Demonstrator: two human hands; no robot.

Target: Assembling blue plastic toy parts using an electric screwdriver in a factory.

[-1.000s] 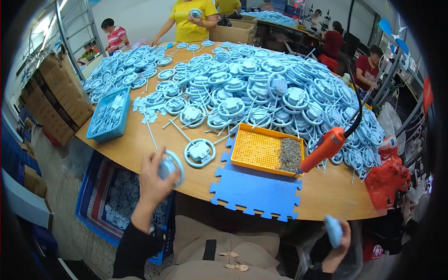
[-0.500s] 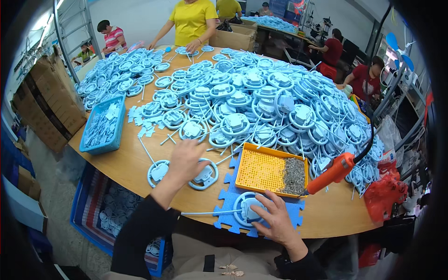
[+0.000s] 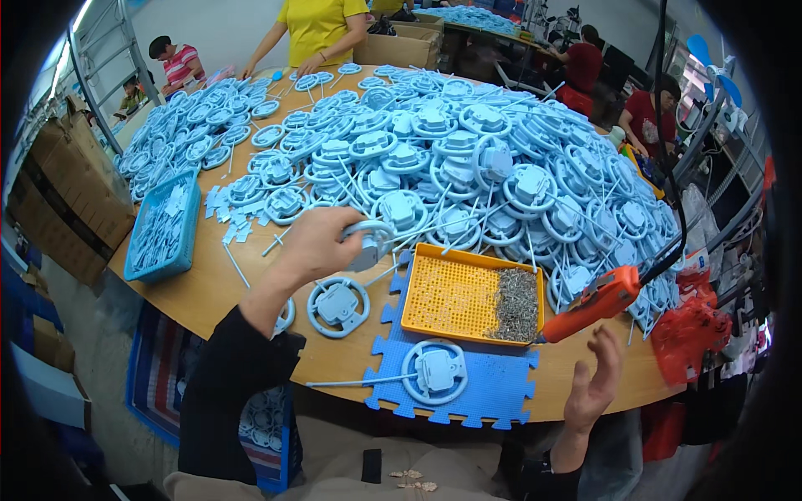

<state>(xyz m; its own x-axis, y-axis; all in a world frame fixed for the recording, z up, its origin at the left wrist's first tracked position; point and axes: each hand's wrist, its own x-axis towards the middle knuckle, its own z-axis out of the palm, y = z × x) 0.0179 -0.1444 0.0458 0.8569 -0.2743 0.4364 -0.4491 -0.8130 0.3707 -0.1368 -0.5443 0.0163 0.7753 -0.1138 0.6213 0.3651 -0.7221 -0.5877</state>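
Observation:
My left hand [image 3: 313, 242] grips a light-blue ring-shaped plastic part [image 3: 374, 240], tilted up at the front of the big pile. Its fingers hide some of the part. Another such part [image 3: 337, 306], with a boxy centre, rests on the table just below that hand. On a blue foam mat [image 3: 493, 388] lies one more ring part [image 3: 436, 372], its thin rod pointing left. My right hand [image 3: 593, 380] is raised at the mat's right with fingers apart, holding nothing. Above it, an orange electric screwdriver [image 3: 589, 305] hangs on a black cord, its tip by the screw tray.
The yellow tray [image 3: 443, 292] holds a heap of small screws [image 3: 516, 305]. A large pile of light-blue ring parts [image 3: 493, 179] covers the table's far side. At left stands a blue basket [image 3: 159, 230] of flat pieces. A person in yellow [image 3: 322, 33] works across the table.
My left hand has lifted a ring part and moved up towards the pile. My right hand has left the part on the mat and moved right, under the screwdriver. The view has shifted slightly.

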